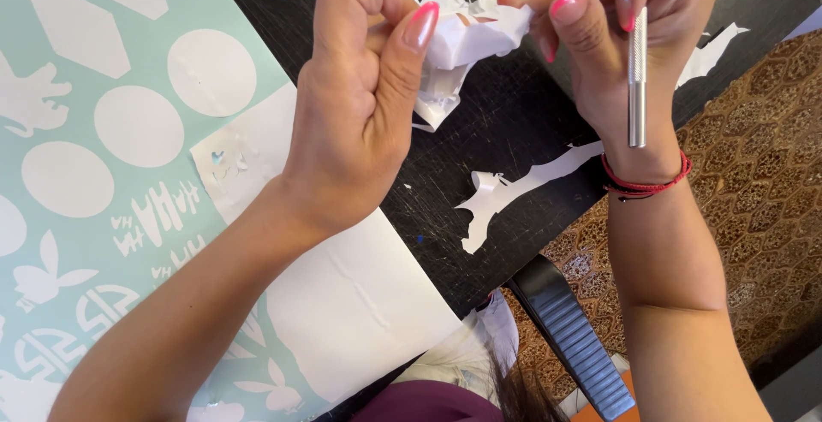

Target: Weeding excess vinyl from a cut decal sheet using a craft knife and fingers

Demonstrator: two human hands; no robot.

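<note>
Head view: we pinch the crumpled white vinyl scrap between both hands, left hand and right hand, which also clasps an upright silver metal tool.

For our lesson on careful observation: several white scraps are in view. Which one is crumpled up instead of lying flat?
The white wad pinched between left hand and right hand. The long scrap and small scrap lie flat on the dark table.

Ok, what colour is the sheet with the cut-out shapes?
Pale mint green sheet with white shapes, clearest in the head view.

Black table, mint vinyl sheet, white scraps
</note>
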